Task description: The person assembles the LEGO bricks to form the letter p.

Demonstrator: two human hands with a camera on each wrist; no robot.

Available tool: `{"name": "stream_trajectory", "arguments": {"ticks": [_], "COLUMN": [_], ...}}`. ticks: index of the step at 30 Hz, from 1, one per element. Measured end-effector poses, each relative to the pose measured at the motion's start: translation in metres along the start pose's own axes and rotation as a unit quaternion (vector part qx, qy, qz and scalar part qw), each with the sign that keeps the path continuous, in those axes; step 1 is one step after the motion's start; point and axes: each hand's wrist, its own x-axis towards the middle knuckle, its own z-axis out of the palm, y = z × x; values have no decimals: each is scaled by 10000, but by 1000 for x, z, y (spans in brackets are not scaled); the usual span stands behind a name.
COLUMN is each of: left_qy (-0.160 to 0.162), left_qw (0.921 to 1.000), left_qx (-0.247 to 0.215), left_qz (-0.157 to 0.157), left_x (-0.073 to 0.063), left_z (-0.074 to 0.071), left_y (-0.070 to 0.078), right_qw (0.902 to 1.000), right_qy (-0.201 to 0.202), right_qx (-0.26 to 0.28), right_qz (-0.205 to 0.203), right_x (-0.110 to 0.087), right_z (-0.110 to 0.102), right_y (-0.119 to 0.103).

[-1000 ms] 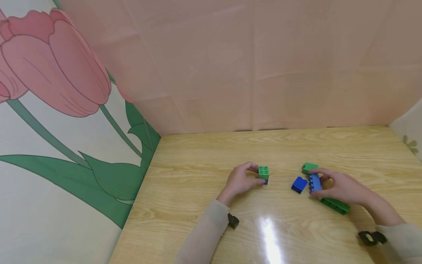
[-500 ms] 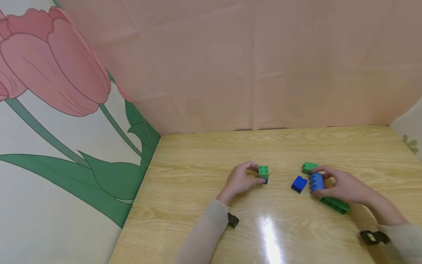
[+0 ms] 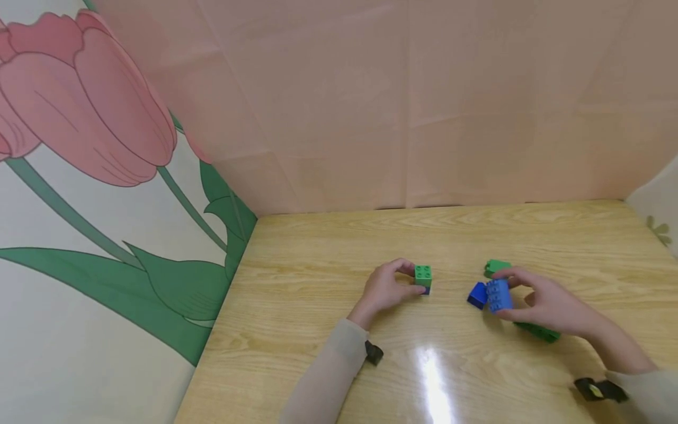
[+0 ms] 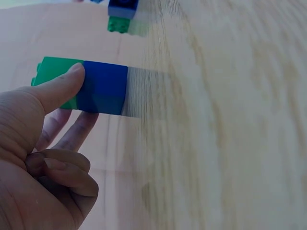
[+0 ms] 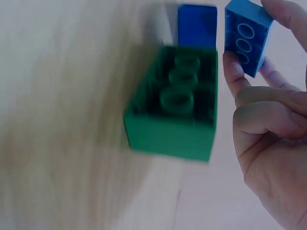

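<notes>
My left hand (image 3: 384, 290) pinches a two-brick stack between thumb and fingers, a green brick (image 3: 422, 274) on top of a dark blue brick (image 4: 104, 88). In the left wrist view the thumb lies across the seam. On the right, my right hand (image 3: 551, 303) grips a lighter blue long brick (image 3: 499, 295) by its two ends. Its studs face left and up in the head view, while its hollow underside with three tubes shows in the right wrist view. A loose dark blue brick (image 3: 477, 295) lies just left of it, partly covered by it.
Behind the right fingers is a small green brick (image 3: 497, 268). A long green brick (image 5: 172, 136) lies on its side under the right hand, hollow side showing. The wooden table (image 3: 318, 259) meets a pink cloth backdrop (image 3: 339, 118) at the back.
The right hand has moved the lighter blue brick left and turned it, so more of its studs show and it overlaps the loose dark blue brick. The left hand stays put with the stack.
</notes>
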Motion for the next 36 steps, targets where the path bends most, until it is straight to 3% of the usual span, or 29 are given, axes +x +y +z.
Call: {"name": "stream_trajectory", "arguments": {"ticks": [11, 18, 23, 28, 36], "left_qy": [-20, -1, 35, 45, 56], "left_qw": [10000, 10000, 10000, 10000, 10000], "left_qx": [32, 5, 5, 29, 59], "left_qz": [-8, -18, -4, 5, 18], "left_x": [1, 0, 0, 0, 0], "left_z": [0, -1, -1, -1, 0], "left_y": [1, 1, 1, 1, 1], "right_qw": [9969, 9978, 9946, 9923, 9908], "right_qy": [-542, -375, -591, -896, -1013], "right_qx": [523, -10, -321, -257, -269], "right_qz": [-235, -555, -787, -810, -861], "right_x": [9, 20, 28, 33, 34], "right_z": [29, 47, 62, 72, 77], "right_y": [-17, -29, -36, -41, -39]}}
